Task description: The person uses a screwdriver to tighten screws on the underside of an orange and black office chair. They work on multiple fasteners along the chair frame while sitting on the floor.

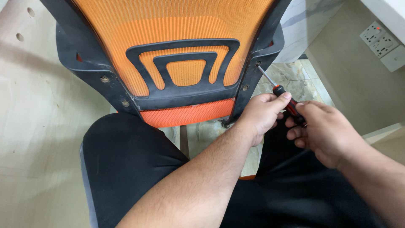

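Screwdriver set to chair frame

Both hands close on a red-and-black screwdriver (283, 98). The left hand (261, 115) pinches the handle's front end between thumb and fingers; the right hand (327, 131) wraps the rear of the handle. Its metal tip meets a screw hole (258, 63) on the black frame (253, 80) of an orange mesh chair back (177, 38), which stands against the person's black-trousered knees (126, 160).

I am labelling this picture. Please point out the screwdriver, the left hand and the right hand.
screwdriver (278, 90): head view, on the red and black handle.
left hand (259, 116): head view, on the back of the hand.
right hand (325, 131): head view, on the back of the hand.
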